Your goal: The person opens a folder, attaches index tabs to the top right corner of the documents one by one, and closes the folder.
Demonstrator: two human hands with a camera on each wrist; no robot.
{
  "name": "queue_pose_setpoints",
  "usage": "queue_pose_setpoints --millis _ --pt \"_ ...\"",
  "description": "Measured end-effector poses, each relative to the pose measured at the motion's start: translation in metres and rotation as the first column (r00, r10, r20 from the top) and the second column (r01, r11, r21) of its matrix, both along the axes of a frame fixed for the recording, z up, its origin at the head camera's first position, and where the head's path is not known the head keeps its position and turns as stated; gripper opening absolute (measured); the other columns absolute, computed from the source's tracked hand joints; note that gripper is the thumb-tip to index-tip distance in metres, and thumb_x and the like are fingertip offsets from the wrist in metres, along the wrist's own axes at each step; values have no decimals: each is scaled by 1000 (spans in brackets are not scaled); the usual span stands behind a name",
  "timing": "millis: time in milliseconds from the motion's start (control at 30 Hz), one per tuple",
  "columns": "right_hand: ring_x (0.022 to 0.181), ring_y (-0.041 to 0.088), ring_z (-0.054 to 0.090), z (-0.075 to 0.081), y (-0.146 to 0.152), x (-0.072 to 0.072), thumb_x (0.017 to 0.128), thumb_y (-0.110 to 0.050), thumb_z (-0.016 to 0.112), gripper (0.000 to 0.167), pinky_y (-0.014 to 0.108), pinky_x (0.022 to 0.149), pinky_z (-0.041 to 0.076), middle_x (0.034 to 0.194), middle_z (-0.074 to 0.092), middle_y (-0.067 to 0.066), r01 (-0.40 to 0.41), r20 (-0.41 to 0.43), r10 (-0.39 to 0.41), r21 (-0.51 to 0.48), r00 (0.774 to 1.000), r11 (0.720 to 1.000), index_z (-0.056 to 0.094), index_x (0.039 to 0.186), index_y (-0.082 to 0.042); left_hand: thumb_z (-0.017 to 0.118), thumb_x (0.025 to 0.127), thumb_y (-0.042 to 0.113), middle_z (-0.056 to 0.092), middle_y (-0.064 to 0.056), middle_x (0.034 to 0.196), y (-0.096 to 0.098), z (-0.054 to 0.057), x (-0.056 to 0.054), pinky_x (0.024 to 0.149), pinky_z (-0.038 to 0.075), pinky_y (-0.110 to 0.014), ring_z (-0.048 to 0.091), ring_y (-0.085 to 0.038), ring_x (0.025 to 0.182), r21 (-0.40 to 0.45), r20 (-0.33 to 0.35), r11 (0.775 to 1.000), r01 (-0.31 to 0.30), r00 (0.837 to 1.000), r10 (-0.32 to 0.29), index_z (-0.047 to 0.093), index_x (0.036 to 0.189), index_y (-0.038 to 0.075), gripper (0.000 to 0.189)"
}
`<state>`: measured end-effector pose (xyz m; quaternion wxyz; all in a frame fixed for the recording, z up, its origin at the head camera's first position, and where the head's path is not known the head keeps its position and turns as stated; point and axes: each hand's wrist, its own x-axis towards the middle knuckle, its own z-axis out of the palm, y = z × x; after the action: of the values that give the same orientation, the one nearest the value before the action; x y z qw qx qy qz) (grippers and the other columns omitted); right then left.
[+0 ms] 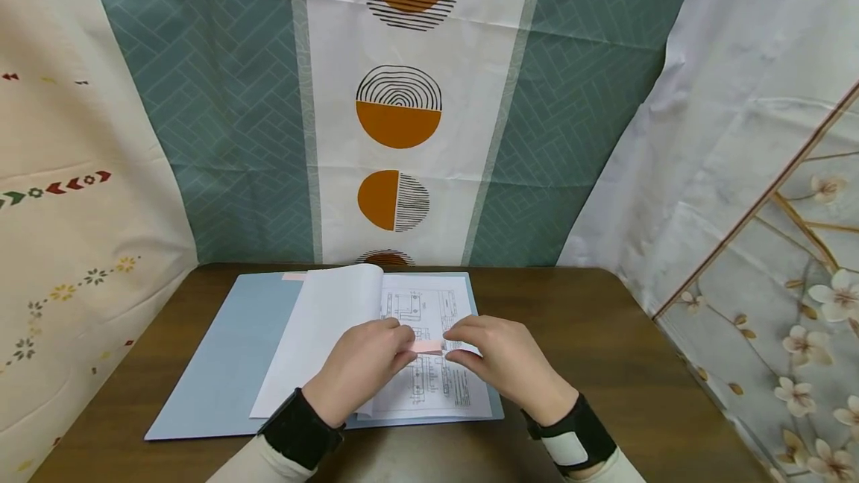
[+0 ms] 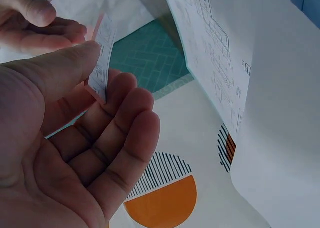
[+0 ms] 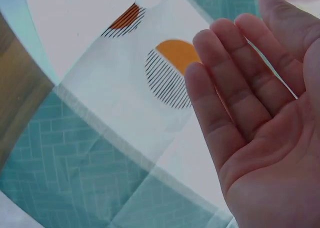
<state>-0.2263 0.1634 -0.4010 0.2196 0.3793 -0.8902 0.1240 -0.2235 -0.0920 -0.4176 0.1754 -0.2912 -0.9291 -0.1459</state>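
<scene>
Between thumb and forefinger, my left hand (image 1: 367, 358) pinches a narrow pink strip (image 1: 426, 346) over the right-hand printed page. Seen in the left wrist view, the strip (image 2: 101, 58) has pink edges and a pale face with fine lines. My right hand (image 1: 505, 356) is at the strip's right end, thumb and forefinger spread apart. In the right wrist view its fingers (image 3: 215, 96) are nearly straight, with no object seen in the palm. Beneath both hands lies an opened light-blue folder (image 1: 201, 382) with technical drawings (image 1: 439, 397). Its white turned-over sheets (image 1: 318, 334) curve up at the left.
The folder rests on a dark brown wooden table (image 1: 557, 311). A small pink piece (image 1: 294, 276) shows at the folder's top edge. Behind the table hangs a patterned cloth (image 1: 416, 207), with more fabric on the left and right sides.
</scene>
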Motion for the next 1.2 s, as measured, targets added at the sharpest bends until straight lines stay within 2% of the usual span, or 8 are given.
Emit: queue_pose_setpoints --millis 233,500,667,800,1033,1200 --pt "101 12 78 -4 -11 3 84 -32 99 35 33 86 64 111 82 -6 37 30 -38 27 999 999 86 114 -21 96 88 25 66 5 80 1 5 4 65 51 -28 53 -9 69 2 -22 1000 -12 1000 12 80 96 14 21" --pt "98 14 77 -12 -19 1 84 -30 99 35 34 84 64 111 81 -5 65 67 -67 33 995 997 84 115 -20 96 88 27 70 3 84 3 7 5 69 56 -30 58 -12 72 -3 -24 1000 -3 1000 3 81 100 14 24" --pt "96 12 77 -15 -22 0 84 -27 99 37 33 83 64 111 81 -6 61 38 -62 8 997 998 84 117 -19 95 88 26 71 3 85 4 5 5 72 58 -31 61 -12 76 9 -25 1000 14 1000 -13 81 100 13 22" --pt "97 11 77 -16 -22 1 86 -25 98 36 33 84 63 111 81 -6 60 8 -60 -1 998 998 85 118 -19 95 88 27 69 3 83 5 6 6 70 56 -30 59 -12 74 9 -23 1000 17 1000 -16 80 98 13 22" --pt "95 9 76 -16 -20 2 87 -16 97 25 32 83 63 107 80 -8 31 -20 -32 -35 999 999 87 109 -21 94 89 28 69 4 83 5 6 8 68 54 -29 58 -11 73 12 -16 1000 28 999 -27 81 98 14 21" --pt "95 11 77 -16 -20 3 87 -18 96 24 33 83 63 105 81 -7 25 -33 -26 -47 999 999 88 109 -20 94 90 28 70 3 84 7 6 9 69 54 -28 59 -11 73 4 -16 999 41 999 -40 82 99 13 21"
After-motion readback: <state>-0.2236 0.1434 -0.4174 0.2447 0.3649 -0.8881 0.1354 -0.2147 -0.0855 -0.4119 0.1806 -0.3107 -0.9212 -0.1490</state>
